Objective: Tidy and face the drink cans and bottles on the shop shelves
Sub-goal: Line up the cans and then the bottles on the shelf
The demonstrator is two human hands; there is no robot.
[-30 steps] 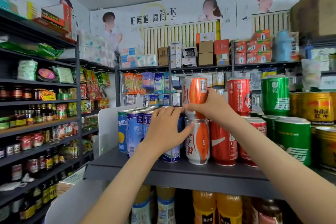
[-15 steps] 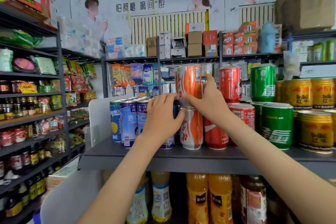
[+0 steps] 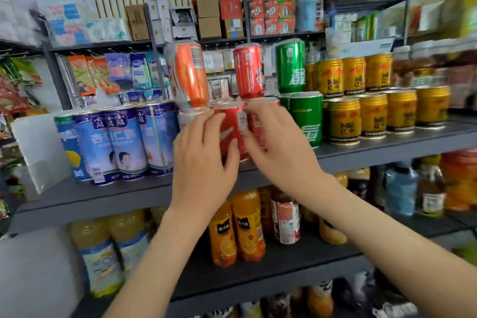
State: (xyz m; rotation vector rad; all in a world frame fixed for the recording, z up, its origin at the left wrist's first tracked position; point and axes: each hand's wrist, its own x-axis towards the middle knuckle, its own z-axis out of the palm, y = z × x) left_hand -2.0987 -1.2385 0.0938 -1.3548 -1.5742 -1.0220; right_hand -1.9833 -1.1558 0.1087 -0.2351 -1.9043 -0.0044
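A grey shelf point(image 3: 108, 195) carries rows of drink cans stacked two high. My left hand point(image 3: 204, 162) and my right hand point(image 3: 280, 147) close from either side on a lower red cola can point(image 3: 232, 131) at the shelf front. My left palm hides most of the lower orange can beside it. An upper orange can point(image 3: 191, 75) leans a little to the left on that stack, barcode facing out. An upper red can point(image 3: 249, 71) stands upright to its right. Tall blue cans point(image 3: 116, 142) stand to the left.
Green cans point(image 3: 307, 119) and gold cans point(image 3: 344, 119) fill the shelf to the right. Orange juice bottles point(image 3: 236, 230) and other bottles stand on the shelf below. A white divider point(image 3: 38, 147) ends the row at the left. Boxes and packets sit on the shelves behind.
My right hand came down from the upper orange can to the lower red can. My left hand shifted right onto the same can. The view has dropped and moved closer.
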